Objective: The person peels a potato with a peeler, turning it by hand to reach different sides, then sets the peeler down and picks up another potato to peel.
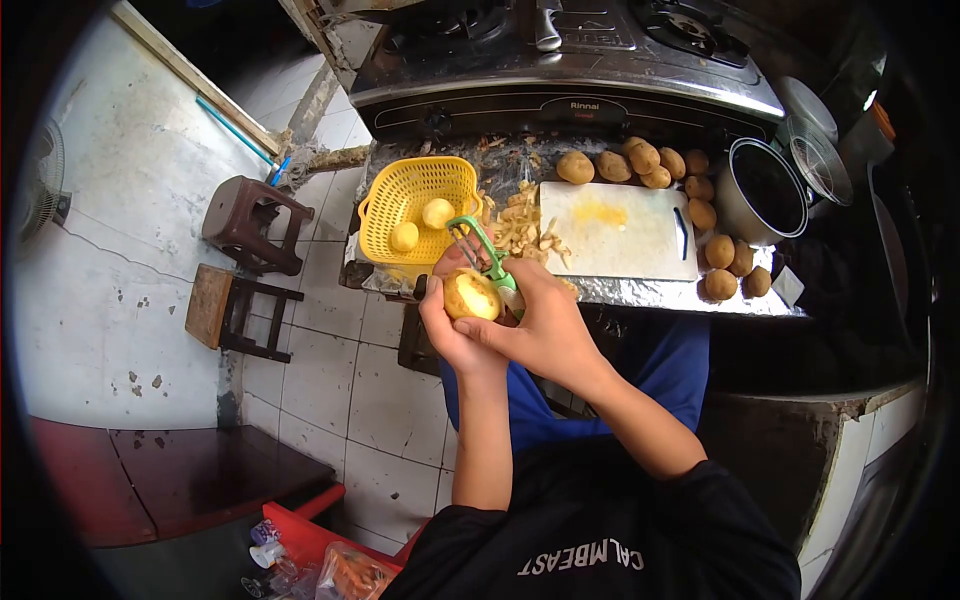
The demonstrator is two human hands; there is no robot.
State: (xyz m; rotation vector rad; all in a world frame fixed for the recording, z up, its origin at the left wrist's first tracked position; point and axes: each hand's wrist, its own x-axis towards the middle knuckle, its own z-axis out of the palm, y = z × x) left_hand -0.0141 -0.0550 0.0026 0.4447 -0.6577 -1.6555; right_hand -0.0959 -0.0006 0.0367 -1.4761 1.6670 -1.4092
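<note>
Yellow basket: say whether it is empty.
Not empty: two peeled potatoes lie inside the yellow basket, which is far from full.

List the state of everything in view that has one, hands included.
left hand: shut on the potato
right hand: shut on the peeler
potato: partly peeled
peeler: gripped by its handle
basket: holds two peeled potatoes
pot: uncovered
cutting board: stained yellow
other potatoes: unpeeled, around the board
</note>
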